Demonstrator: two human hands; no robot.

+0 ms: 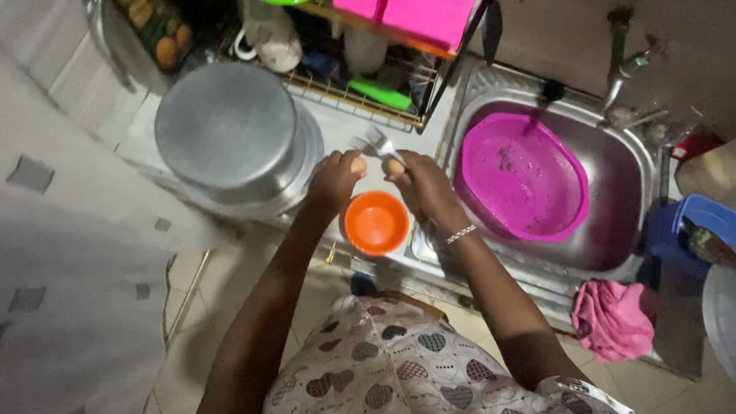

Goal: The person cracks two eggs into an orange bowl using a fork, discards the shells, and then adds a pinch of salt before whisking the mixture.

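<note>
My left hand [333, 180] is closed around a pale egg [355, 164] above the counter. My right hand [419, 185], with a beaded bracelet on the wrist, grips a metal fork [378, 145] whose tines point up and left, close to the egg; something pale sits by its fingers too. A small orange bowl [376, 223] stands on the counter directly below and between both hands.
An upturned metal pot [229, 135] sits to the left. A magenta basin [521, 176] lies in the steel sink [622, 167] under a tap [631, 64]. A dish rack [357, 84] with pink and green items stands behind. A pink cloth [613, 319] hangs at right.
</note>
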